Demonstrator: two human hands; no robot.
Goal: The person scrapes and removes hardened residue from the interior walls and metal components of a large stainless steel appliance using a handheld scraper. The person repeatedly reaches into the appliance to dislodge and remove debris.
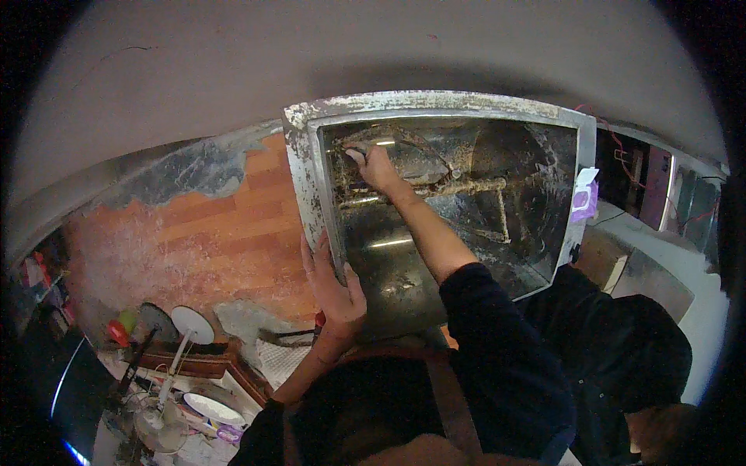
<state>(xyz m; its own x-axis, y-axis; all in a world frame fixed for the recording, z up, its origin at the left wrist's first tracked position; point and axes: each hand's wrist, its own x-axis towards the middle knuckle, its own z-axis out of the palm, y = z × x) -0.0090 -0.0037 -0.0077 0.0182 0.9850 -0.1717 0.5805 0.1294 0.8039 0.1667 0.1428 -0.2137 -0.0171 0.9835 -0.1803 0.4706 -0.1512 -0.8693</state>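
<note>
A large open metal trough (447, 99) with a worn, flaking rim stands in front of me, against the wall. Inside it runs a crusted mixing shaft (474, 186) with bent arms, and the lower walls are stained and shiny. My left hand (339, 301) grips the trough's left rim, fingers outside and thumb on the inner side. Deep in the far left corner, my right hand (378, 169) is closed near the end of the shaft. Something small and dark shows at its fingers, too unclear to name.
A purple and white packet (584, 200) is on the trough's right rim. Thin red wires (619, 151) hang behind it. A person in dark clothes (622, 349) is close at my right. At lower left, a white round-headed lamp (192, 325) rises over a cluttered table.
</note>
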